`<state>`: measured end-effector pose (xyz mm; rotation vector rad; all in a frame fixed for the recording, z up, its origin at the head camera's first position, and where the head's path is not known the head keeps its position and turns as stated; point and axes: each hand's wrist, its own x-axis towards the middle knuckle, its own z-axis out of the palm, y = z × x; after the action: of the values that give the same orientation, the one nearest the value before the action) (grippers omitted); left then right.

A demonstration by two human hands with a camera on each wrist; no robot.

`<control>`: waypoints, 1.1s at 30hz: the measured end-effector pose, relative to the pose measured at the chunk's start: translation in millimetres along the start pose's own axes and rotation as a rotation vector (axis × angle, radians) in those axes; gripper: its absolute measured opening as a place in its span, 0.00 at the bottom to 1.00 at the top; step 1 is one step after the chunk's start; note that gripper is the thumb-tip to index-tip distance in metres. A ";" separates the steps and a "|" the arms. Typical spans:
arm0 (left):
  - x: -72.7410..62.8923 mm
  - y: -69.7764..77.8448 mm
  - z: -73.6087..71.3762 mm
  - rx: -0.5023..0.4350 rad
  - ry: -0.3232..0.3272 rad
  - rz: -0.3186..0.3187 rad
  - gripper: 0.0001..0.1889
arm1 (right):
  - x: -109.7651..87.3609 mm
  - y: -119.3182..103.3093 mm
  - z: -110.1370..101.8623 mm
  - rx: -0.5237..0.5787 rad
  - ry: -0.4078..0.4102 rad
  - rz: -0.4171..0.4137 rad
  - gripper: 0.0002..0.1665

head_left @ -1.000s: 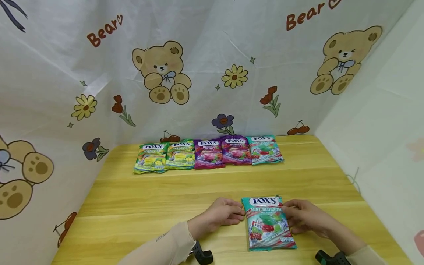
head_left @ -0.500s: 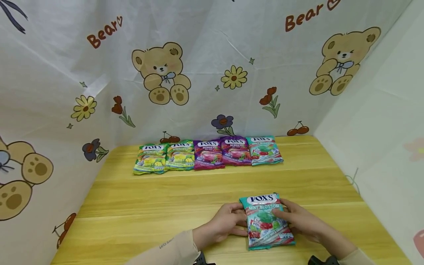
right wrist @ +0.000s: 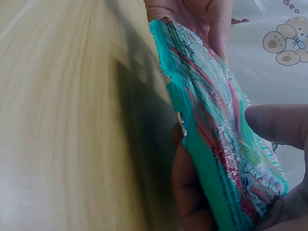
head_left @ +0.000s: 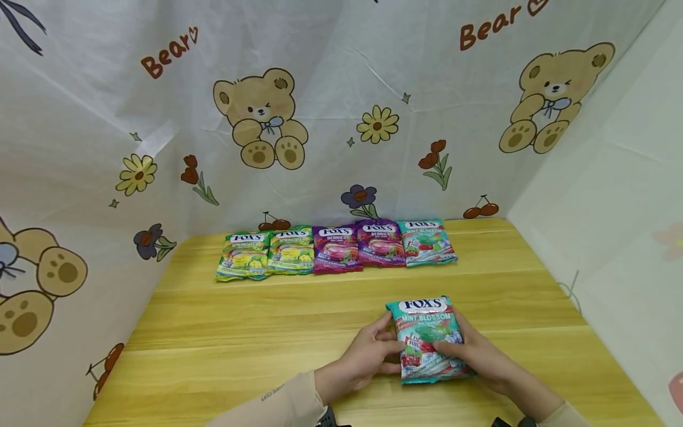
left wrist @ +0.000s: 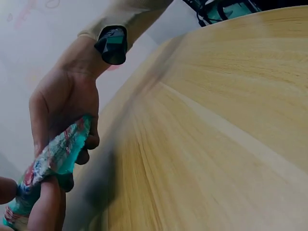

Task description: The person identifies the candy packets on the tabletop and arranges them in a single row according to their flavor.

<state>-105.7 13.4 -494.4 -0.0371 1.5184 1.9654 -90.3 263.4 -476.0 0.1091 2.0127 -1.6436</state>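
A teal Fox's Mint Blossom candy bag (head_left: 427,332) is held between both hands near the front of the table, its printed front facing up. My left hand (head_left: 365,357) grips the bag's left side, thumb at the front edge and fingers behind. On the opposite side my right hand (head_left: 485,356) holds it with the thumb laid over the front; the other fingers are mostly hidden underneath. In the right wrist view the candy bag (right wrist: 216,125) stands tilted, with a shadow on the wood beside it. The left wrist view shows the bag (left wrist: 55,154) edge-on between the hands.
At the back of the table (head_left: 256,320) lies a row of candy bags: two yellow-green Springtea bags (head_left: 290,252), two purple Berries bags (head_left: 336,250) and one teal Mint Blossom bag (head_left: 427,242). Behind them hangs a white bear-print cloth (head_left: 325,71).
The left hand has moved in from beside the bag and now grips it. The right thumb has moved over the bag's front. The bag has risen and shifted slightly away from the front.
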 end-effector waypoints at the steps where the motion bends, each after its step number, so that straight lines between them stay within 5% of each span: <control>1: 0.5 0.8 0.3 -0.004 -0.006 0.004 0.43 | -0.1 -0.8 -0.8 -0.005 0.010 -0.001 0.62; 15: 12.5 8.9 4.6 -0.104 -0.037 0.036 0.47 | 0.7 -13.0 -8.9 0.164 -0.034 -0.110 0.65; 25: 32.0 16.9 16.5 -0.184 0.032 0.070 0.46 | 4.4 -17.5 -1.4 0.350 0.217 -0.053 0.50; 33: 49.1 21.7 28.0 -0.162 0.059 0.090 0.46 | 9.0 -22.7 -9.2 0.348 0.256 -0.073 0.50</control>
<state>-145.5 58.3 -485.9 -0.0974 1.4161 2.1724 -109.9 263.8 -458.8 0.3924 1.9047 -2.1059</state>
